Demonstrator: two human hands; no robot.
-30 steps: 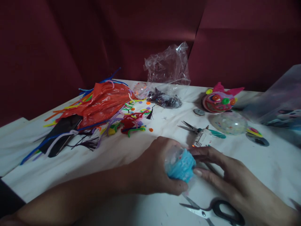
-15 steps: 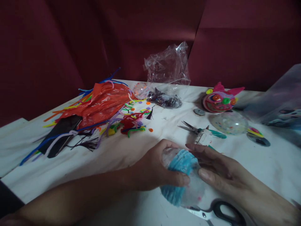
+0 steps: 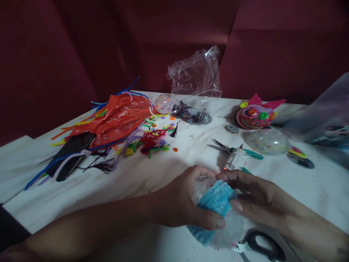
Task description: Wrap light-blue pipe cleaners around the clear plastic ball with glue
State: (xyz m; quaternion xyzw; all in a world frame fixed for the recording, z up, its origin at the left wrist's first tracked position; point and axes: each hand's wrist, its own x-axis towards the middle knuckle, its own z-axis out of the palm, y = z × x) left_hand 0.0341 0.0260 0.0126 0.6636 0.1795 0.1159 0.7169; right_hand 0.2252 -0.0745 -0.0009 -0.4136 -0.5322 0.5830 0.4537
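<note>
Low in the head view, a clear, rounded plastic ball [image 3: 229, 229] has a band of fuzzy light blue pipe cleaner [image 3: 216, 198] wound around its middle. My left hand [image 3: 185, 200] is closed around it from the left, thumb across the blue band. From the right, my right hand [image 3: 261, 198] grips the ball, its thumb against the band's edge and its fingertips near the top. The far side of the ball and some fingers are hidden. Scissors [image 3: 280, 250] with black handles lie beneath the ball and my right wrist.
Teal-handled pliers [image 3: 253, 154] and a white device [image 3: 236, 159] with an orange light lie beyond my hands. A pink decorated head [image 3: 253, 116] and another clear ball [image 3: 268, 142] stand right. Leftward are a red plastic bag [image 3: 117, 112], pipe cleaners and a black phone-like slab [image 3: 72, 151].
Both hands and the ball have shifted slightly right and down. The ball has tilted a little, and my right thumb now sits at the blue band. An orange light shows on the white device.
</note>
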